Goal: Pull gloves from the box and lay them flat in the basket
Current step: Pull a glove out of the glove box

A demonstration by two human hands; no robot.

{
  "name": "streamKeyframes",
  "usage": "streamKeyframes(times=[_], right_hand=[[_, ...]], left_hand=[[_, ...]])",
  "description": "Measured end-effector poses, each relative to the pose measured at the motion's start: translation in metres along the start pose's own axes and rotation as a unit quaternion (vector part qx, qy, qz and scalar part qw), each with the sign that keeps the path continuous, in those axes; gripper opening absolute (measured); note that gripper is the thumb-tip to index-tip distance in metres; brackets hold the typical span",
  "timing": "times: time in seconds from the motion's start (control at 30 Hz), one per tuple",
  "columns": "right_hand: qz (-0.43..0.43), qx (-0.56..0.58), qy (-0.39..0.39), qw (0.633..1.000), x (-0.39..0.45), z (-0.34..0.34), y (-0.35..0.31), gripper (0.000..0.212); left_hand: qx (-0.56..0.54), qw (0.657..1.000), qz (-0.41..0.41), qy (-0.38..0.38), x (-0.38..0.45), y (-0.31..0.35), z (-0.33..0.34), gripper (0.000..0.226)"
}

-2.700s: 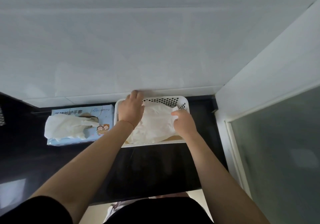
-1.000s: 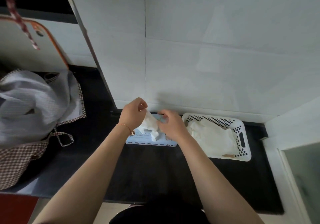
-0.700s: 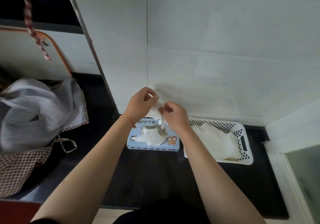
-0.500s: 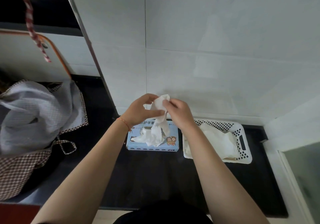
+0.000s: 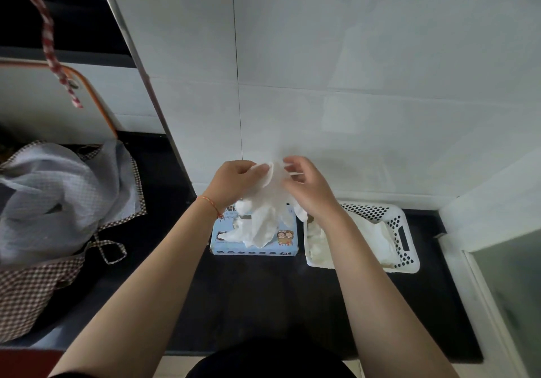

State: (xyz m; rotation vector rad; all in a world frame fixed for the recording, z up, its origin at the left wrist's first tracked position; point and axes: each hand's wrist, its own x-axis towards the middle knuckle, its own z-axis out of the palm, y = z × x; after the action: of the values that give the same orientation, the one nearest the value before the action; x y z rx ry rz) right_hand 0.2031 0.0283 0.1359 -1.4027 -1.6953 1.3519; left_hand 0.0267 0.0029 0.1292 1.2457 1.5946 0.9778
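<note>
With both our left hand (image 5: pixel 237 180) and right hand (image 5: pixel 307 184) pinching a glove (image 5: pixel 265 202) above the box (image 5: pixel 254 235), we judge it mid-spread, next carried toward three o'clock into the basket (image 5: pixel 407 231).

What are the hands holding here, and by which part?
Both hands, left hand and right hand, pinch one white glove at its upper edge, above the box; the rest hangs down.
</note>
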Motion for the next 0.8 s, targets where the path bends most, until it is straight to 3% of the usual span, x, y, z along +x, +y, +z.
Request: streamKeyframes(times=[0.07, 0.1, 0.23, 0.3, 0.4, 0.5, 0.53, 0.67, 0.73, 0.8], right_hand=[[-0.033, -0.003, -0.033, 0.999, -0.001, -0.006, -0.004, 0.051], [-0.052, -0.019, -0.048, 0.997, -0.001, -0.007, -0.007, 0.049], [-0.074, -0.088, -0.011, 0.993, 0.004, -0.006, -0.014, 0.009], [-0.062, -0.087, 0.03, 0.994, 0.008, -0.006, -0.014, 0.005], [-0.044, -0.06, 0.065, 0.995, 0.011, -0.01, -0.016, 0.01], [-0.035, -0.06, 0.073, 0.995, 0.009, -0.016, -0.019, 0.006], [-0.025, -0.064, 0.056, 0.996, 0.008, -0.019, -0.02, 0.003], [0.02, -0.108, -0.091, 0.99, 0.002, -0.022, -0.021, 0.035], [0.007, -0.151, -0.104, 0.983, 0.001, -0.02, -0.019, 0.039], [-0.016, -0.187, -0.07, 0.98, 0.003, -0.02, -0.014, 0.029]], left_hand=[[0.032, 0.999, -0.007, -0.028, 0.0, 0.006, 0.002, 0.051], [0.041, 0.998, -0.011, -0.043, 0.0, 0.009, 0.003, 0.051], [0.013, 0.996, -0.03, -0.078, 0.001, 0.014, 0.004, 0.072], [0.004, 0.995, -0.026, -0.095, 0.003, 0.013, 0.002, 0.084], [0.007, 0.993, -0.001, -0.114, 0.004, 0.008, -0.001, 0.07], [-0.025, 0.998, -0.014, -0.064, 0.007, -0.001, -0.002, 0.05], [-0.035, 0.998, -0.017, -0.045, 0.008, -0.002, -0.003, 0.039], [-0.003, 0.999, -0.002, -0.048, 0.006, 0.001, -0.001, 0.018], [0.047, 0.996, 0.013, -0.071, 0.005, 0.005, 0.005, 0.016], [0.081, 0.993, 0.019, -0.08, 0.007, 0.006, 0.01, 0.015]])
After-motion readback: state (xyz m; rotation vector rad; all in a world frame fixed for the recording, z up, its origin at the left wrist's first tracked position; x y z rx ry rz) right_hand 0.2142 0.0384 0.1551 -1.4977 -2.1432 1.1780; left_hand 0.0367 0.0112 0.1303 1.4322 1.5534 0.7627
